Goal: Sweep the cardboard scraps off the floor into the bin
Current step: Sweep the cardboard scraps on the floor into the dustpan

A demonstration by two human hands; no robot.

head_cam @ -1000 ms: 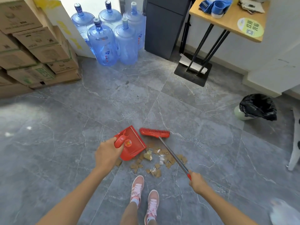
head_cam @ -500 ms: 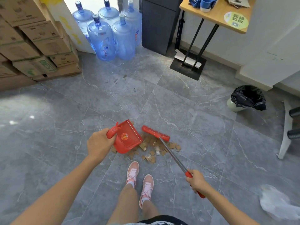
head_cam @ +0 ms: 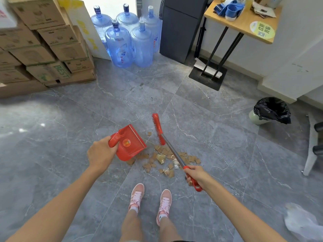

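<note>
Open floor (head_cam: 218,137) toward bin (head_cam: 271,110); white chair leg (head_cam: 311,145) beside.

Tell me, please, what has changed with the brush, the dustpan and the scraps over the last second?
The brush head has swung round: it lay crosswise beyond the scraps, and now points away from the person at the pile's far edge. Nothing was taken up or let go: the right hand still grips the brush handle, the left hand the dustpan. The scraps remain unswept; the bin is untouched.

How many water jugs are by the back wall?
5 water jugs: back row left, middle, right; front row left, right. Others may be hidden behind.
</note>
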